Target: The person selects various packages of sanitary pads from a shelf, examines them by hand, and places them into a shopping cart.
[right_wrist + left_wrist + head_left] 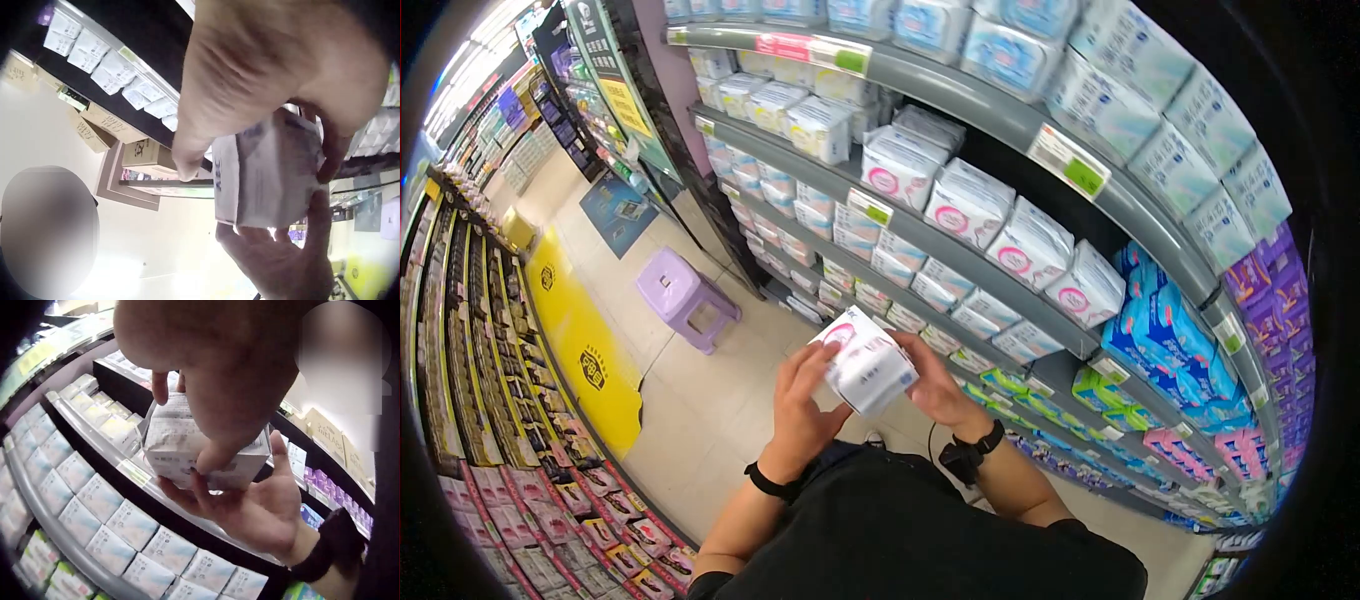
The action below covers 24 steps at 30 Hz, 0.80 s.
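Observation:
In front of my chest, both hands hold a white pack of sanitary pads (pixel 865 365) with a pink ring printed on it. My left hand (pixel 798 400) grips its left side, fingers spread over the face with the ring. On the opposite side, my right hand (pixel 940 388) holds the pack by its end, partly hidden behind it. Small print covers the side of the pack (pixel 178 450) seen in the left wrist view, where the left thumb presses its lower edge. The right wrist view shows the left fingers under the pack (pixel 269 175).
Matching white packs with pink rings (pixel 970 205) stand on the grey shelf (pixel 800 150) ahead. Blue packs (pixel 1170 330) and purple packs (pixel 1265 290) fill shelves at right. A lilac stool (pixel 675 285) stands on the aisle floor, near a yellow floor mat (pixel 585 345). Another stocked rack (pixel 520 500) lines the left.

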Each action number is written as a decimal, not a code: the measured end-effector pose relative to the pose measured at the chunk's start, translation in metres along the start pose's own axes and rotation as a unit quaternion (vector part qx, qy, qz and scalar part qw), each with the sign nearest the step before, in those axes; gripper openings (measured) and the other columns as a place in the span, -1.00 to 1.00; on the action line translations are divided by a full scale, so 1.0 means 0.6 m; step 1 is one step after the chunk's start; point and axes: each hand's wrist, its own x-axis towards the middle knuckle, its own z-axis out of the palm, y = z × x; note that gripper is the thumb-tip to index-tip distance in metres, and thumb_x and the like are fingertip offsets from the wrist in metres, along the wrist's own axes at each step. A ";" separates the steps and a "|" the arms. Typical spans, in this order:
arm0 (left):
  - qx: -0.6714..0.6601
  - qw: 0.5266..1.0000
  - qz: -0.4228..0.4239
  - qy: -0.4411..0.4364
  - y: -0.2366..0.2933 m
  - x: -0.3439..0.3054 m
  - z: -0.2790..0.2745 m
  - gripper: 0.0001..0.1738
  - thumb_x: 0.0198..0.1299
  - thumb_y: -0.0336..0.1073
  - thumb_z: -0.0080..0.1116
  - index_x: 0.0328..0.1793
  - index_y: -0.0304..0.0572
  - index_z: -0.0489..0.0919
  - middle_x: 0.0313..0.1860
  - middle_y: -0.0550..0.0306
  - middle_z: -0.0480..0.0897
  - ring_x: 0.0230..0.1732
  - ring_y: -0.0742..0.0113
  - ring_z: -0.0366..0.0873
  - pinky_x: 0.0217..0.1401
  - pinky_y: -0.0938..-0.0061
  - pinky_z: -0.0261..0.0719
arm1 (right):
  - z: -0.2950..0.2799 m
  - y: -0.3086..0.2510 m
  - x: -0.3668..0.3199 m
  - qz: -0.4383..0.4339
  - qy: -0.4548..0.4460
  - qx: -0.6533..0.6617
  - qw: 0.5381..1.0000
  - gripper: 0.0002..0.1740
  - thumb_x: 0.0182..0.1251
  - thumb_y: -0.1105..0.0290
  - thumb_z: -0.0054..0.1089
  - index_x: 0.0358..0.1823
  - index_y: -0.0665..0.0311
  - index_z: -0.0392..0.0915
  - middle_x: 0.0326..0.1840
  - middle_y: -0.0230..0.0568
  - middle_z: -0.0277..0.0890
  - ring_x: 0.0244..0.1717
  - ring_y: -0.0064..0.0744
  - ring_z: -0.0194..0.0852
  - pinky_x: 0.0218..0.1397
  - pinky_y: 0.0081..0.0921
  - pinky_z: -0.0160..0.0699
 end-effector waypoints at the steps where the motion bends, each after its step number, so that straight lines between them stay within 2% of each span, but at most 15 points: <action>1: 0.078 0.994 0.075 -0.024 -0.014 0.004 -0.016 -0.19 -0.25 -0.39 0.66 0.28 -0.09 0.64 0.41 -0.02 0.62 0.40 -0.12 0.55 0.39 0.06 0.54 | 0.009 0.005 0.015 -0.017 -0.024 0.019 0.999 0.08 0.31 0.18 0.57 0.72 0.27 0.05 0.62 -0.19 0.22 0.64 -0.33 0.16 0.64 -0.23 0.22; 2: 0.155 0.975 0.149 -0.048 -0.025 0.010 -0.031 -0.21 -0.22 -0.35 0.67 0.28 -0.06 0.65 0.45 0.00 0.61 0.41 -0.11 0.55 0.38 0.09 0.54 | 0.014 0.022 0.027 -0.018 0.010 0.026 0.999 0.08 0.31 0.18 0.57 0.72 0.27 0.06 0.59 -0.20 0.25 0.62 -0.33 0.19 0.63 -0.24 0.23; 3: 0.194 0.962 0.177 -0.075 -0.031 0.021 -0.046 -0.30 -0.11 -0.19 0.68 0.25 0.02 0.68 0.49 0.05 0.59 0.45 -0.09 0.55 0.38 0.11 0.55 | 0.017 0.047 0.040 -0.019 0.042 0.033 0.998 0.08 0.32 0.17 0.58 0.71 0.27 0.07 0.57 -0.21 0.28 0.61 -0.34 0.22 0.62 -0.25 0.25; 6: 0.037 0.988 0.127 -0.080 -0.032 0.069 -0.107 -0.33 -0.04 -0.13 0.69 0.24 -0.02 0.67 0.48 0.01 0.60 0.47 -0.14 0.53 0.43 0.04 0.52 | 0.048 0.080 0.103 -0.024 0.081 0.104 0.991 0.09 0.31 0.11 0.61 0.71 0.28 0.11 0.52 -0.22 0.38 0.53 -0.35 0.34 0.56 -0.28 0.36; 7: -0.025 0.991 0.124 -0.053 -0.065 0.067 -0.126 -0.23 -0.01 -0.05 0.70 0.32 -0.09 0.60 0.49 -0.13 0.58 0.50 -0.15 0.51 0.49 0.02 0.49 | 0.048 0.095 0.125 -0.018 0.076 0.113 0.991 0.09 0.31 0.10 0.62 0.71 0.29 0.11 0.53 -0.21 0.38 0.53 -0.35 0.35 0.55 -0.28 0.37; 10: -0.086 0.992 0.030 0.082 -0.128 0.062 -0.184 -0.03 -0.07 0.01 0.74 0.44 -0.18 0.49 0.47 -0.27 0.55 0.50 -0.13 0.51 0.52 0.07 0.46 | 0.069 0.113 0.195 -0.009 0.010 0.077 0.997 0.09 0.30 0.06 0.62 0.69 0.31 0.15 0.56 -0.17 0.39 0.53 -0.31 0.38 0.57 -0.24 0.38; 11: -0.077 0.994 0.000 0.075 -0.144 0.068 -0.210 0.07 0.00 0.10 0.70 0.53 -0.27 0.39 0.46 -0.29 0.53 0.49 -0.06 0.51 0.53 0.11 0.43 | 0.075 0.113 0.217 -0.004 -0.025 0.037 0.999 0.08 0.30 0.05 0.62 0.69 0.32 0.17 0.55 -0.17 0.40 0.54 -0.29 0.38 0.57 -0.23 0.38; 14: -0.270 0.947 -0.159 -0.067 -0.208 0.056 -0.265 0.08 0.11 0.17 0.62 0.55 -0.35 0.34 0.49 -0.23 0.50 0.53 0.01 0.45 0.57 0.10 0.37 | 0.142 0.060 0.306 -0.026 -0.131 -0.115 0.984 0.15 0.19 0.06 0.71 0.69 0.29 0.19 0.64 -0.12 0.26 0.60 -0.23 0.31 0.62 -0.19 0.33; 16: -0.315 0.929 -0.187 -0.046 -0.234 0.040 -0.282 -0.01 0.29 0.14 0.46 0.58 -0.41 0.29 0.48 -0.13 0.47 0.51 0.12 0.41 0.58 0.18 0.34 | 0.180 0.056 0.355 -0.061 -0.160 -0.208 0.963 0.20 0.10 0.09 0.78 0.69 0.27 0.20 0.69 -0.12 0.16 0.63 -0.23 0.25 0.65 -0.19 0.30; 17: -0.326 0.923 -0.201 -0.026 -0.243 0.034 -0.287 -0.04 0.32 0.11 0.43 0.59 -0.40 0.28 0.47 -0.11 0.47 0.50 0.14 0.42 0.57 0.20 0.33 | 0.191 0.067 0.369 -0.034 -0.137 -0.173 0.975 0.26 0.02 0.18 0.83 0.70 0.23 0.15 0.74 -0.16 0.02 0.64 -0.24 0.22 0.66 -0.17 0.30; 20: -0.331 0.919 -0.211 0.020 -0.264 0.060 -0.298 -0.20 0.40 -0.08 0.36 0.56 -0.37 0.26 0.40 -0.06 0.47 0.45 0.20 0.42 0.55 0.25 0.34 | 0.211 0.082 0.400 -0.026 -0.075 -0.106 0.991 0.28 0.06 0.26 0.80 0.72 0.21 0.05 0.73 -0.19 0.02 0.60 -0.26 0.27 0.62 -0.14 0.36; 21: -0.320 0.924 -0.206 0.026 -0.279 0.064 -0.298 -0.22 0.39 -0.11 0.36 0.55 -0.37 0.26 0.40 -0.07 0.46 0.46 0.20 0.41 0.54 0.25 0.34 | 0.209 0.092 0.405 -0.062 -0.056 -0.148 0.985 0.24 0.16 0.36 0.73 0.73 0.19 -0.03 0.72 -0.17 0.02 0.54 -0.30 0.32 0.58 -0.18 0.41; 22: -0.309 0.929 -0.202 0.031 -0.291 0.071 -0.296 -0.23 0.39 -0.13 0.37 0.54 -0.36 0.26 0.41 -0.07 0.45 0.46 0.20 0.41 0.54 0.25 0.34 | 0.211 0.093 0.404 -0.045 -0.020 -0.139 0.989 0.20 0.20 0.38 0.69 0.73 0.20 -0.03 0.73 -0.17 0.02 0.54 -0.30 0.32 0.58 -0.18 0.41; 23: -0.307 0.926 -0.212 0.052 -0.296 0.086 -0.288 -0.24 0.33 -0.05 0.45 0.44 -0.28 0.29 0.29 0.02 0.46 0.35 0.23 0.42 0.47 0.26 0.35 | 0.212 0.094 0.401 -0.029 0.015 -0.128 0.991 0.16 0.25 0.40 0.66 0.73 0.20 -0.02 0.73 -0.17 0.01 0.54 -0.29 0.33 0.58 -0.19 0.40; 24: -0.301 0.934 -0.187 0.039 -0.302 0.102 -0.283 -0.24 0.31 -0.13 0.46 0.45 -0.29 0.27 0.36 -0.03 0.41 0.41 0.20 0.41 0.50 0.24 0.35 | 0.213 0.095 0.398 -0.016 0.051 -0.114 0.992 0.12 0.29 0.42 0.62 0.73 0.20 -0.02 0.73 -0.17 0.01 0.54 -0.29 0.33 0.58 -0.20 0.40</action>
